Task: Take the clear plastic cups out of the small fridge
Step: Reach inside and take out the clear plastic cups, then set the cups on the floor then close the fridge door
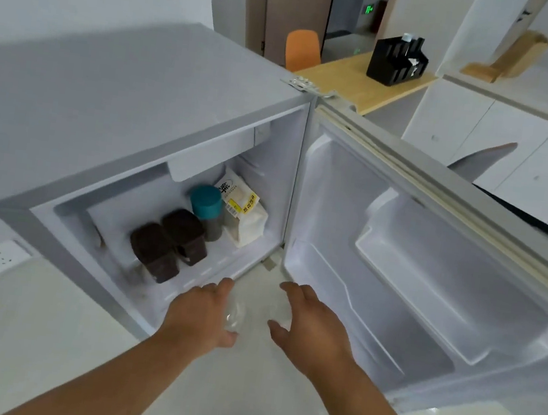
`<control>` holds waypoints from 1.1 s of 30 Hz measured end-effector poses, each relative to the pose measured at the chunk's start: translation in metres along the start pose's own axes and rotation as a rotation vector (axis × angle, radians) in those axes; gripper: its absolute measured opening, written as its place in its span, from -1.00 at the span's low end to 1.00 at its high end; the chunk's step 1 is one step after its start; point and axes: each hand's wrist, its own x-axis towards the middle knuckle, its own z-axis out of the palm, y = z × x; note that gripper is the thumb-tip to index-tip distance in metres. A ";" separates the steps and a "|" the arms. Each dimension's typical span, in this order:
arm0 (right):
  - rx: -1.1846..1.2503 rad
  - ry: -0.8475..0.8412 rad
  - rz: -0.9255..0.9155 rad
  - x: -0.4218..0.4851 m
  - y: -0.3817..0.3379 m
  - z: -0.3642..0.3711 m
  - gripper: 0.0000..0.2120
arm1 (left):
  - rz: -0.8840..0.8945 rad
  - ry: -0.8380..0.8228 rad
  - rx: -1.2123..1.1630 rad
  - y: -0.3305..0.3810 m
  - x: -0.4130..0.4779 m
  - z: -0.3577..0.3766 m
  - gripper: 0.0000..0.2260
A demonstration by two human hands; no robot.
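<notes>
Head: left hand [205,309] w/ smooth clear plastic cup [235,316], fridge [161,104] open.

Fridge: the small fridge [162,97] stands on a pale counter [43,334], its door [431,261] swung wide open to the right.
Inside: two dark brown containers [167,246], a teal-capped bottle [206,204] and a white bag [243,210] sit on the shelf.
Your left hand [205,309]: curled on a clear cup [235,316] just outside the fridge's near edge.
Your right hand [313,326]: fingers spread, near a second faint clear shape; you cannot tell if it touches.
Far right: a black organiser [397,62] on a wooden tabletop [360,80].
</notes>
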 end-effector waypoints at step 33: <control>-0.082 -0.207 -0.182 -0.024 -0.196 0.092 -0.38 | -0.056 -0.124 -0.145 -0.217 -0.125 0.013 -0.07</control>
